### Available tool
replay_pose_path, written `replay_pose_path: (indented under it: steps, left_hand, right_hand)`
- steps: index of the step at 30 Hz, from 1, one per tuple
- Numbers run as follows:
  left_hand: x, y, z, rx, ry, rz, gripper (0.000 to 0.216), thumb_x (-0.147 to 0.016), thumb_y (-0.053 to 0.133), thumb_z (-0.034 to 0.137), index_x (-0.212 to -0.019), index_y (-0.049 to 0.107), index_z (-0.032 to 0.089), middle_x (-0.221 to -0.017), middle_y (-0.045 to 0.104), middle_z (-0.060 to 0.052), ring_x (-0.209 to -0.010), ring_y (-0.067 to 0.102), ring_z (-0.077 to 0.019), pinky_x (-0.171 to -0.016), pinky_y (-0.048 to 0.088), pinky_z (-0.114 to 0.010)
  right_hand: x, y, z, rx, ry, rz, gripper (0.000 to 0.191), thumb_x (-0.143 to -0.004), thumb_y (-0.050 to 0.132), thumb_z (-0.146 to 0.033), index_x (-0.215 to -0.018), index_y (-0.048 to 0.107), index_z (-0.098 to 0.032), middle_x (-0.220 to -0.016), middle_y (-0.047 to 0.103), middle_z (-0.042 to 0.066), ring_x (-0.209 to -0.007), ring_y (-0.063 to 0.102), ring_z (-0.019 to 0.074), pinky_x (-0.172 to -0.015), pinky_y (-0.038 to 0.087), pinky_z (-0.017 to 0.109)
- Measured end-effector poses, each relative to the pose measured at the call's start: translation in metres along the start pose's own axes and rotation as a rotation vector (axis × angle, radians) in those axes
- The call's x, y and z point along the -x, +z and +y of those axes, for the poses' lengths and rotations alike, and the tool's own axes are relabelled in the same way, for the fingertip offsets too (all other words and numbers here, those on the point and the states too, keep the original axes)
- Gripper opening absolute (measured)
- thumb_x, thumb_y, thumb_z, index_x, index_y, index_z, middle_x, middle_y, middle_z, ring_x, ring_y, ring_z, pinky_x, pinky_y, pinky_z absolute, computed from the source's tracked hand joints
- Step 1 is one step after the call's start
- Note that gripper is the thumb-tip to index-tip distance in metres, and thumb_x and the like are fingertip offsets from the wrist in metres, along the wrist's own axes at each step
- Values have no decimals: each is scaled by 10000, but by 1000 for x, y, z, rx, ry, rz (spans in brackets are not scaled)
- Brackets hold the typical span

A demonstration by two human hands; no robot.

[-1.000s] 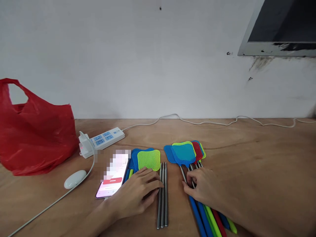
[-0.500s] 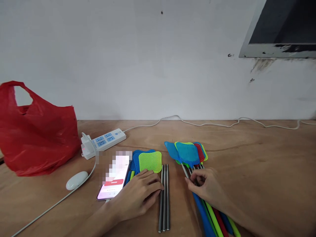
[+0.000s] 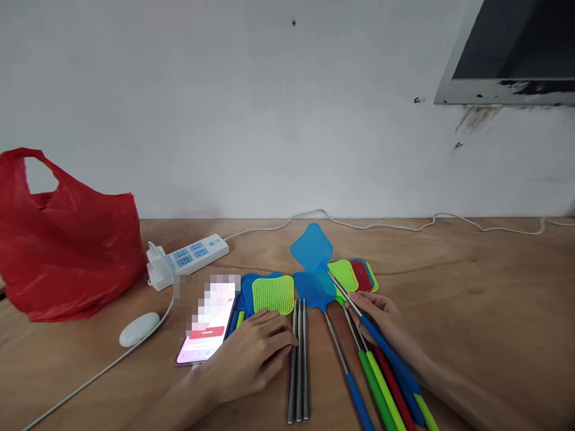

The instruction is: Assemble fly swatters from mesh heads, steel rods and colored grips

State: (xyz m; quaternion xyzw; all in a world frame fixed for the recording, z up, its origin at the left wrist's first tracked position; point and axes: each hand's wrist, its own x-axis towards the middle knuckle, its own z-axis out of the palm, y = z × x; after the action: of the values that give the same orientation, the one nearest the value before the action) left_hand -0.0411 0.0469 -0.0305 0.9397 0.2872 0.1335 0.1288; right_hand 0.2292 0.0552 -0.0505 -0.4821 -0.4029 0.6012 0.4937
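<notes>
A blue fly swatter [image 3: 312, 248] is raised and tilted, its head up to the left. My right hand [image 3: 381, 314] grips it around the shaft, near the blue handle. Beneath it another blue fly swatter [image 3: 353, 398] lies on the table, apart from several green, yellow, red and blue fly swatters [image 3: 344, 276]. My left hand [image 3: 265, 347] rests with loosely bent fingers, fingertips at the leftmost of three slim steel rods [image 3: 299, 371] that look like chopsticks. Just beyond it are yellow and blue swatter heads [image 3: 273, 294], their handles partly hidden.
A lit phone [image 3: 209, 329] lies left of my left hand. Farther left are a white oval object [image 3: 139, 329], a white power strip [image 3: 197, 254] with a plug and cable, and a red plastic bag [image 3: 72, 245]. A thin cord [image 3: 368, 226] runs along the wall.
My right hand has lifted one blue swatter up and left from the bunch. Another blue swatter now lies separate, left of the others. My left hand has stayed in place.
</notes>
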Motion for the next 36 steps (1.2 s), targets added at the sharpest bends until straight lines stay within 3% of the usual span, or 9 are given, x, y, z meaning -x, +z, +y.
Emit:
replay_pose_path:
  steps: [5,12,20,25,31,36]
  left_hand:
    - [0,-1,1,0,-5,-9,214,-966,455,109,-1068,612,215,-1041,636,-47,-954,573,-229,-861,421,-358]
    - [-1,-1,0,0,-8,-10,209,-972,455,115,-1068,612,213,-1046,634,-46,-960,575,-225,-872,422,-356]
    - [0,-1,0,-9,-7,-15,203,-978,444,126,-1057,611,207,-1023,638,-50,-944,577,-228,-854,428,-364]
    - [0,0,0,1,3,2,215,-967,448,115,-1067,614,208,-1029,641,-52,-938,582,-227,-846,426,-365]
    - [-1,1,1,93,-69,111,204,-997,441,158,-1021,636,214,-953,651,-45,-905,586,-223,-813,424,-360]
    - [-1,-2,5,287,-209,207,182,-1015,476,251,-982,653,224,-894,661,-21,-850,606,-192,-752,434,-308]
  right_hand:
    - [4,5,-4,-59,22,30,447,-652,842,-561,-781,676,-167,-551,663,-14,-334,350,31,-299,247,136]
    - [7,6,-5,-60,15,-72,427,-685,829,-531,-815,727,-137,-679,739,55,-359,457,39,-306,311,124]
    - [10,7,-5,-89,-14,-113,377,-685,850,-479,-799,746,-135,-697,723,37,-410,475,34,-333,352,113]
    - [11,6,-7,-145,15,-117,382,-700,850,-468,-913,704,-186,-661,720,14,-412,556,86,-338,383,140]
    - [11,7,-11,-194,-13,-127,381,-764,811,-507,-815,731,-138,-771,721,45,-525,569,70,-412,455,135]
    - [11,6,-8,-267,-50,-122,291,-780,835,-418,-930,740,-188,-796,734,24,-620,639,84,-504,508,133]
